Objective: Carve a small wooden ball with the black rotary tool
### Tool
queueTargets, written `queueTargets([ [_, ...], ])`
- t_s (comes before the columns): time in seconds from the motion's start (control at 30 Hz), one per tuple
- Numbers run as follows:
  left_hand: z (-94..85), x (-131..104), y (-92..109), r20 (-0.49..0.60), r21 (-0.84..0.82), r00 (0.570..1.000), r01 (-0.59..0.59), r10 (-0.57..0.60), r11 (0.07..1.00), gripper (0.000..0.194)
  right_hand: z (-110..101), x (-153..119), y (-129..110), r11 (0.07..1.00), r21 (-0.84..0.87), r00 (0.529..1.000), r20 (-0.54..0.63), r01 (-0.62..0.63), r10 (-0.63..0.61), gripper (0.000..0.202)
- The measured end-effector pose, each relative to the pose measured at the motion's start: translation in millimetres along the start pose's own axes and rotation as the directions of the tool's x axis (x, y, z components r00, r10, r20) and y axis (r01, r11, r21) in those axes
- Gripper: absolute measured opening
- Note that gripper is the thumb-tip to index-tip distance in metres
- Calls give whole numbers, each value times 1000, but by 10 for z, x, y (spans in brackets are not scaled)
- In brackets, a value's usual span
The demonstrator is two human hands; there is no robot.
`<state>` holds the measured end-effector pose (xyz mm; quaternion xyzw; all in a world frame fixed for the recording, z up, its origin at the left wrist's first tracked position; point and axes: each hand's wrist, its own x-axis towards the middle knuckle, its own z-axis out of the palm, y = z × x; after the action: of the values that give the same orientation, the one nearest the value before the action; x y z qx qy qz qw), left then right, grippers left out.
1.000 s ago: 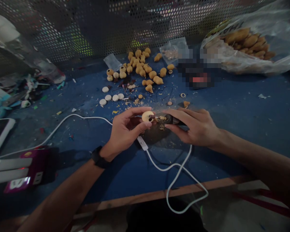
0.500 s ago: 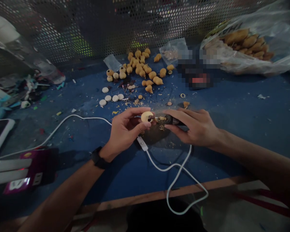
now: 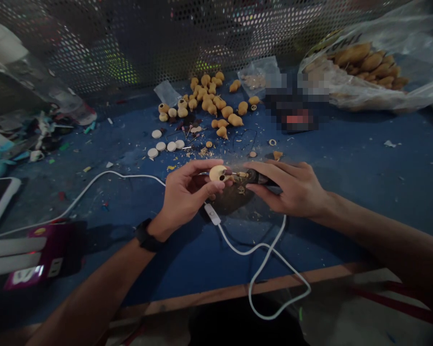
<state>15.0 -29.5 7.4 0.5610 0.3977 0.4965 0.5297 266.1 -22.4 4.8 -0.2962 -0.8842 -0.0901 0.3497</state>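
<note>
Between thumb and fingers my left hand [image 3: 185, 192] grips a small pale gourd [image 3: 217, 174] that has a dark round hole in it. My right hand [image 3: 292, 187] is wrapped round a black rotary tool [image 3: 257, 177], its brass collet and brownish bit pointing left. The bit's tip meets the gourd beside the hole; whether it spins I cannot tell. A white cord [image 3: 238, 249] with an inline switch [image 3: 212, 214] lies below both hands. Shavings [image 3: 241, 190] are scattered on the blue table [image 3: 187, 254] under the tool.
Behind my hands lie several small gourds [image 3: 207, 98] in a heap, white discs [image 3: 171, 146] and loose bits. A plastic bag of gourds [image 3: 371, 62] stands at the back right. On the left are a purple box [image 3: 46, 254], a phone [image 3: 0, 204] and a clear bottle [image 3: 72, 103].
The gourd has shifted slightly left and turned a little in my left hand. The bit now lies across its upper edge rather than at the hole. My right hand has barely moved.
</note>
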Motion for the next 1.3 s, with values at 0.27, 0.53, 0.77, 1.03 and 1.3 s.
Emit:
queueTargets([
  [0.27,-5,-5,20,6,-10,1000,-17,17,1000,37,-9,-4,28,999,-18,1000,-5,-29,29,27],
  [0.53,-8,-21,33,25,21,998,-58,58,998,37,-18,-10,40,997,-33,998,3,-63,64,32],
  [0.77,-18,-24,10,56,-32,998,-40,42,999,30,-21,12,18,1000,-8,1000,-4,-28,28,30],
  [1.03,-3,-16,13,67,-60,996,-48,52,997,30,2,-9,15,1000,14,1000,-7,-16,16,29],
  [1.3,9,-24,28,49,-67,998,-44,47,997,28,0,-15,13,1000,0,1000,4,-24,24,29],
])
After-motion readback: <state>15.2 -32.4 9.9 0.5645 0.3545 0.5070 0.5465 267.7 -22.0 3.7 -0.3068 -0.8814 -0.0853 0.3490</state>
